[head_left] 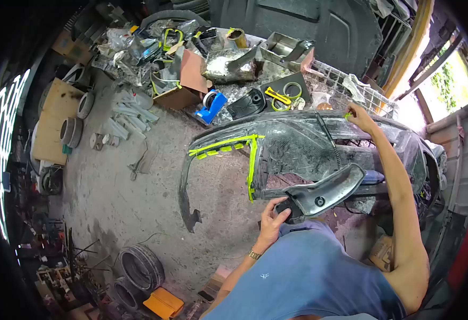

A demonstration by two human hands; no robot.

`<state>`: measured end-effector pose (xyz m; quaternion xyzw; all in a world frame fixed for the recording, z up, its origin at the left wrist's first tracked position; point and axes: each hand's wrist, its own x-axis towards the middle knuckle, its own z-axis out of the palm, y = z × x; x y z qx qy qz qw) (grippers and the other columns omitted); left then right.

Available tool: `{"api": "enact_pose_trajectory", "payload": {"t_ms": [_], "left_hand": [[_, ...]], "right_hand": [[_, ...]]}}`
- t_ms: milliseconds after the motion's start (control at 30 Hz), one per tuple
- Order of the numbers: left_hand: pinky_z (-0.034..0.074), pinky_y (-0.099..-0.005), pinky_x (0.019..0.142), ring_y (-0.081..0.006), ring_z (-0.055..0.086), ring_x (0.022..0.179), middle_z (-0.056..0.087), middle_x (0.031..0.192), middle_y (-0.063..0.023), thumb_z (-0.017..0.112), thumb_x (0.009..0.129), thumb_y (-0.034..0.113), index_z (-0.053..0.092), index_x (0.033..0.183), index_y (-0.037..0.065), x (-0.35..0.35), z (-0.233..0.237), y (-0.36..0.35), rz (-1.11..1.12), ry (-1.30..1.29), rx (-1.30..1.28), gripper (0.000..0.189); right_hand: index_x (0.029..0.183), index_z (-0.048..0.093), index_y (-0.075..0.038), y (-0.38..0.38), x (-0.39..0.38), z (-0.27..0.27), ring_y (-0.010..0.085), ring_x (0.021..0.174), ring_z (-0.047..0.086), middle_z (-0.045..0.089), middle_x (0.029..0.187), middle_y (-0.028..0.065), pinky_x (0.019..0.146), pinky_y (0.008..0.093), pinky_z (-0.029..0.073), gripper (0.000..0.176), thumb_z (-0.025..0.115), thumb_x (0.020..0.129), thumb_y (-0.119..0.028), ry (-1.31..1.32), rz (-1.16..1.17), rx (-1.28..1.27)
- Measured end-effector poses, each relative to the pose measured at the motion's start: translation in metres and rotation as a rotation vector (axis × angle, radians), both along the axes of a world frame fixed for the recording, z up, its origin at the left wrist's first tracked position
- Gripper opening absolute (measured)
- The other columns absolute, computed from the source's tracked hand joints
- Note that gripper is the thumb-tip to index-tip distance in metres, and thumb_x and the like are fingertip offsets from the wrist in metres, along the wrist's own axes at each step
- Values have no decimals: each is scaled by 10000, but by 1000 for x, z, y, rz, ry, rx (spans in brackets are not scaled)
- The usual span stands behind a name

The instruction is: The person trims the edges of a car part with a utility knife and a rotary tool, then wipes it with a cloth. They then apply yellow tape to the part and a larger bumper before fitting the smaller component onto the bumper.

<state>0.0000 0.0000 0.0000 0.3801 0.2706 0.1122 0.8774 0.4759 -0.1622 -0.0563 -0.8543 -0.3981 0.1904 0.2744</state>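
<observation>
Clasping curved part [343, 188] by one end in left hand [271, 223], pinching green scrap [347, 115] in right hand [360, 118], risking tipping from lopsided support.

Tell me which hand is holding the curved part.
The left hand, close to the blue shirt; the right hand is up at the dark panel, pinching something yellow-green.

Blue shirt [319, 272]: a small white mark [265, 276] sits on the cloth, too small for me to read.
Blue tape dispenser [211, 109]: I can't make out any lettering on it.
Orange packet [163, 303]: its face shows me no readable print.
Everything else: nothing legible from here.
</observation>
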Motion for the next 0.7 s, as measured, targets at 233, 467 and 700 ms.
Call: {"api": "enact_pose_trajectory", "payload": {"t_ms": [233,467,700], "left_hand": [[433,-266,882,-137,538,998,568,1097,-73,630,797,-40,553,1149,17,7,2,19,-143,41,69,365],[454,-296,867,-156,540,957,560,1074,-55,609,823,11,531,1160,58,29,12,19,-276,21,161,349],[517,-323,819,-189,584,949,592,1078,-90,623,836,49,513,1184,57,81,6,0,-469,-75,146,365]], "right_hand": [[1380,333,-65,-70,-111,101,80,856,526,579,920,21,775,239,429,683,664,784,-22,452,-319,450],[1374,348,-79,-205,-252,128,139,1029,537,546,1197,83,882,262,417,615,655,842,-112,492,-714,952],[967,534,-82,-306,-395,45,75,625,455,534,812,-9,540,224,350,162,644,851,-110,81,-1465,1152]]}}
